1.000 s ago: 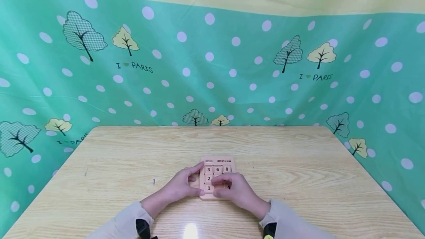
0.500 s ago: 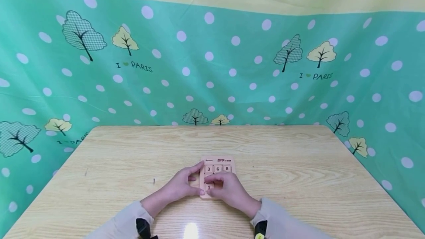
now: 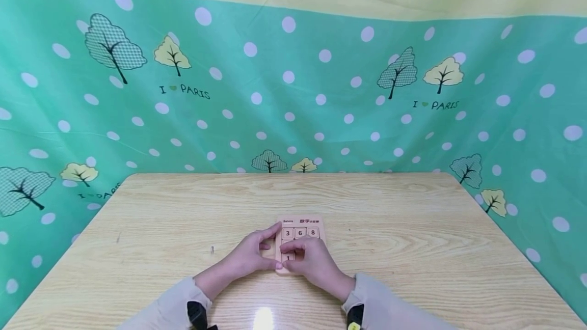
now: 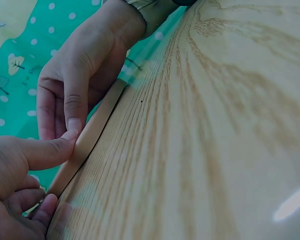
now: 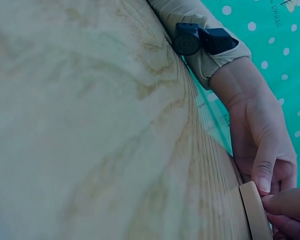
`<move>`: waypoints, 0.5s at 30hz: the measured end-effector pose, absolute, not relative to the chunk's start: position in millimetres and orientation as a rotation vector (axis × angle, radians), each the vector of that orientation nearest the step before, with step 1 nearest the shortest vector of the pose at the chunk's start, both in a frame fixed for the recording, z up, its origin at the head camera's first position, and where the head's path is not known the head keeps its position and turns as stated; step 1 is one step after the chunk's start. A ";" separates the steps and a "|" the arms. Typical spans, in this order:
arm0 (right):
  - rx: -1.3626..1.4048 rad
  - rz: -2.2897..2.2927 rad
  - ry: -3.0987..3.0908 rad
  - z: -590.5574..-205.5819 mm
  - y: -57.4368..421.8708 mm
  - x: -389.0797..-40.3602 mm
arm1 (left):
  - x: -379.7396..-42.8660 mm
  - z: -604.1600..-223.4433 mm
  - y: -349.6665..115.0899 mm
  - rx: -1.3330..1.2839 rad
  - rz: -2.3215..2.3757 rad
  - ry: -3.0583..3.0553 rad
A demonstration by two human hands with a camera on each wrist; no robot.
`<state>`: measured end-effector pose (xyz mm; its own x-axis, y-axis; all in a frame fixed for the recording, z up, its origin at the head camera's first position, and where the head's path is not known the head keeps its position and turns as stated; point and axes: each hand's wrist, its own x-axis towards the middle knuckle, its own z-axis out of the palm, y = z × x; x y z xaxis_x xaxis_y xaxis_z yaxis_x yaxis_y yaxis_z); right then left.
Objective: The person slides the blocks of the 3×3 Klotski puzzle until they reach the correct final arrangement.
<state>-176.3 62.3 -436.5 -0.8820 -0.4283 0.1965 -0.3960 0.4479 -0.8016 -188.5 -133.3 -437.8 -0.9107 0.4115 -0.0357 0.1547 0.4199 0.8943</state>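
Holding the number puzzle [image 3: 300,221] at its left side: left hand [image 3: 247,254], thumb on the near-left corner, forefinger at the far-left corner, spread wide along the edge with the board between them. Puzzle lies flat on the bench [image 3: 394,218], around mid-width, toward the near side, printed strip at the far end. Right hand [image 3: 316,261] is over the grid from the right: thumb low by the near-left corner, forefinger further up, fingers bent, clear gap between. Can't tell if they touch a tile; no tile looks pinched. Thumbs sit just beside each other; contact unclear.

Far row reads 3 [image 3: 287,233], 6 [image 3: 300,233], 8 [image 3: 313,232]. Tile 1 [image 3: 288,257] shows in the right-hand gap. Other tiles hidden by that hand.

Pale sleeves both arms, black device [image 3: 197,314] on left wrist, another with a yellow spot on right. Green dotted cloth [image 3: 321,85] behind bench.
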 end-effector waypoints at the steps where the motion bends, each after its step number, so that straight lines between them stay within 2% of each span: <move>1: -0.748 -1.455 2.638 -435.9 62.1 -175.8 | -188.5 -437.8 -133.3 0.497 1.490 2.427; 15: -0.745 -1.438 2.667 -436.1 60.2 -174.5 | -187.6 -437.8 -133.0 0.485 1.491 2.417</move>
